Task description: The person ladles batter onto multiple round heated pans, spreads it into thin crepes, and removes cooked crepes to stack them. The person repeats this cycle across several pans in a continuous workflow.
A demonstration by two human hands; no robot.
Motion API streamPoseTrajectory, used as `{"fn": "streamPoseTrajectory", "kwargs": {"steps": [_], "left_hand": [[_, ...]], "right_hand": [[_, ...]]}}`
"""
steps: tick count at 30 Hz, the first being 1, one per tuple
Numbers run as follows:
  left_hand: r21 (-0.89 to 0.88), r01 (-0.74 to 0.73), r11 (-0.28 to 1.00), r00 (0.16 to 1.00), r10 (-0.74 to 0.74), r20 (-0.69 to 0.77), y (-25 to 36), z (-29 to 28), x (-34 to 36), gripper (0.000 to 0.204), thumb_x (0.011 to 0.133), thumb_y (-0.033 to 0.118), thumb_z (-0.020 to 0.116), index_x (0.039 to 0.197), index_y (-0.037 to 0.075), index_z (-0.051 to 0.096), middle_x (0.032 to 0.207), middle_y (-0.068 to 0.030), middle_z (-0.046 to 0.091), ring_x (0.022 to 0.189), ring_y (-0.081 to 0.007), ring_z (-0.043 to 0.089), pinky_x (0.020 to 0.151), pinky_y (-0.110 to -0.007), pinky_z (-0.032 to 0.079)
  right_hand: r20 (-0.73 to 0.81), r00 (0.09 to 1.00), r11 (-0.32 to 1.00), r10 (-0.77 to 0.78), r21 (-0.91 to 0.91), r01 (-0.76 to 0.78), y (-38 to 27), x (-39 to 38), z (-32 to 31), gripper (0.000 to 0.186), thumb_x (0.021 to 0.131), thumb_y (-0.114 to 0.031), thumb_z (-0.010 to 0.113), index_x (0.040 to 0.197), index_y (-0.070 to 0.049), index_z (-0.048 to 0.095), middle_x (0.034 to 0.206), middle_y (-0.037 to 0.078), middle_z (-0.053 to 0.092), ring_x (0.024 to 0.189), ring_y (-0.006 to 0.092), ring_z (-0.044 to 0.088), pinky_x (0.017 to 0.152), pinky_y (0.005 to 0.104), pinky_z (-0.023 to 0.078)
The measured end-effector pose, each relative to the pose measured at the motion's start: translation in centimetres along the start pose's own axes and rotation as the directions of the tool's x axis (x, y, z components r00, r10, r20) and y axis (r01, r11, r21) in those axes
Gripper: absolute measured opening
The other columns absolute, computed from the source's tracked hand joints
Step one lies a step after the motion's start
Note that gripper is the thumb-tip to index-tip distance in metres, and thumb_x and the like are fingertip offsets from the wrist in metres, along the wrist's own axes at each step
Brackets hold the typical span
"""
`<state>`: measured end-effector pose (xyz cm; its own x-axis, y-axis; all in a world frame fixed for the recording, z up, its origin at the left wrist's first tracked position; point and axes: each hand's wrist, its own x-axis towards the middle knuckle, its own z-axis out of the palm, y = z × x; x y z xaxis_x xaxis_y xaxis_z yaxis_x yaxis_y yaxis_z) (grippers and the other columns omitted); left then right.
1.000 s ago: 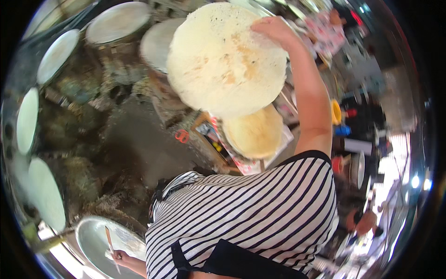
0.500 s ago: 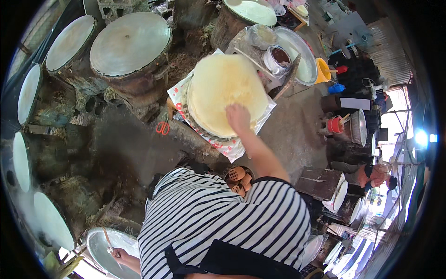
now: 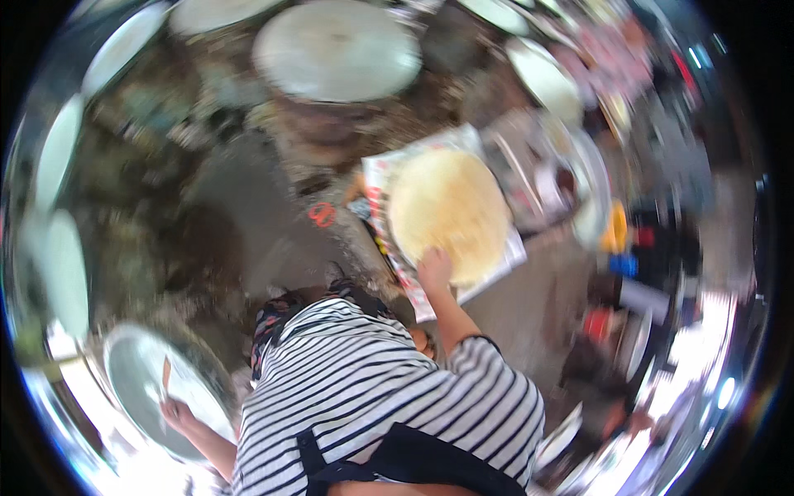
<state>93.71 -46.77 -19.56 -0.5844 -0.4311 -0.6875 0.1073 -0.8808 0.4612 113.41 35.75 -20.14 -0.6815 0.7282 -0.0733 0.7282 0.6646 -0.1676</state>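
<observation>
A round stack of thin, pale yellow sheets (image 3: pixel 455 207) lies on a white and red printed covering (image 3: pixel 376 182), right of centre. My right hand (image 3: pixel 435 266) rests at the stack's near edge, its fingers curled. Whether a sheet is pinched in them is hidden by blur. Far to the left, my left hand (image 3: pixel 175 411) is closed round a thin wooden stick (image 3: pixel 167 372) that points up and away. This hand is over a wide, pale basin (image 3: pixel 124 339), whose whitish contents are smeared by motion.
Large drum-like stoves with round pale tops (image 3: pixel 337 51) stand along the far and left sides. Red-handled scissors (image 3: pixel 322 215) lie left of the stack. To its right are a wide basin (image 3: pixel 597 178) and a yellow container (image 3: pixel 614 228).
The view has swung, so the stack appears farther right and the left basin shows more fully. My right hand stays at the near part of the stack; my left still holds the stick.
</observation>
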Motion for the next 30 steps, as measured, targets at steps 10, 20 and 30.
{"fn": "streamPoseTrajectory", "kwargs": {"steps": [10,20,30], "left_hand": [[-0.005,-0.024,1.000,0.961,0.022,-0.275,-6.0,5.4,-11.4,0.012,0.087,0.014,0.054,0.079,0.006,0.051,0.050,0.0041,0.037,0.036,-0.0040,0.030,0.029,-0.016,0.024],[-0.064,0.074,0.995,0.986,-0.083,-0.145,-7.5,5.4,-5.5,0.031,0.090,0.021,0.050,0.109,-0.003,0.058,0.050,0.0048,0.037,0.037,-0.0029,0.029,0.031,-0.016,0.023],[0.166,0.104,0.981,0.914,-0.028,-0.405,-5.0,4.1,4.3,0.022,0.088,0.022,0.053,0.093,0.003,0.043,0.062,-0.0090,0.054,0.038,-0.0140,0.046,0.028,-0.026,0.030]], "right_hand": [[0.439,0.467,0.635,-0.768,0.422,0.647,-37.0,1.8,0.6,0.034,0.087,-0.028,0.054,0.106,0.000,0.060,0.099,0.018,0.063,0.093,0.0313,0.061,0.082,0.0366,0.047],[0.834,-0.496,0.802,-0.242,0.460,0.380,-69.8,-21.8,7.1,0.021,0.089,-0.020,0.053,0.098,-0.001,0.055,0.075,0.006,0.059,0.060,0.0144,0.057,0.052,0.0272,0.047],[0.764,-0.322,-0.270,-0.560,0.199,0.942,-82.3,-20.0,11.2,0.019,0.080,-0.009,0.049,0.094,0.001,0.056,0.088,0.023,0.064,0.085,0.0389,0.062,0.075,0.0463,0.049]]}}
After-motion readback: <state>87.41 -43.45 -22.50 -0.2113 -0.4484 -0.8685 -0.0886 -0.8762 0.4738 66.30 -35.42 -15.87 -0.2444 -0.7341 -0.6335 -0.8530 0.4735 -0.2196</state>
